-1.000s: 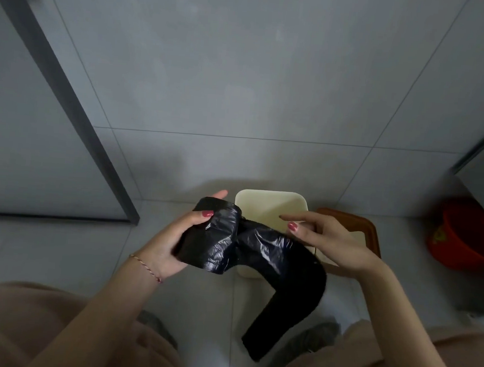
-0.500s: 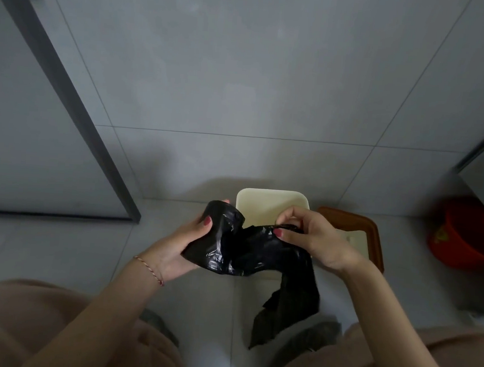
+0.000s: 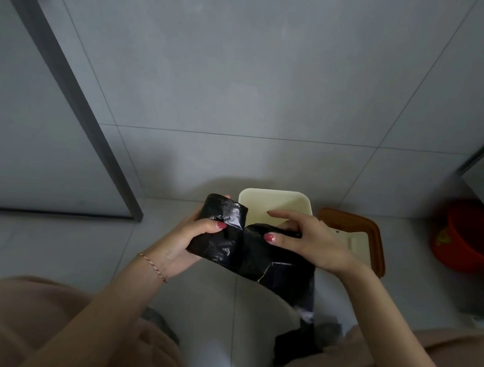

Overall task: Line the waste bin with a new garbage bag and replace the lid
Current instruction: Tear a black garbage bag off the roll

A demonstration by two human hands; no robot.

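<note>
My left hand (image 3: 185,241) grips a black roll of garbage bags (image 3: 219,229). A bag (image 3: 275,262) is unrolled from it and hangs down toward my right knee. My right hand (image 3: 311,242) pinches the top edge of that loose bag beside the roll. Behind the hands stands the cream waste bin (image 3: 274,204), open, with no liner visible in it; its lower part is hidden by the bag. The lid (image 3: 355,238), brown-rimmed with a cream centre, lies on the floor right of the bin.
A grey tiled wall (image 3: 243,82) rises directly behind the bin. A dark door frame (image 3: 76,103) slants at the left. A red basin (image 3: 471,239) sits on the floor at the far right. My knees fill the lower corners.
My right hand closed on the unrolled bag and drew it out to the right. The hanging length has grown and dropped lower. My left hand kept hold of the roll.
</note>
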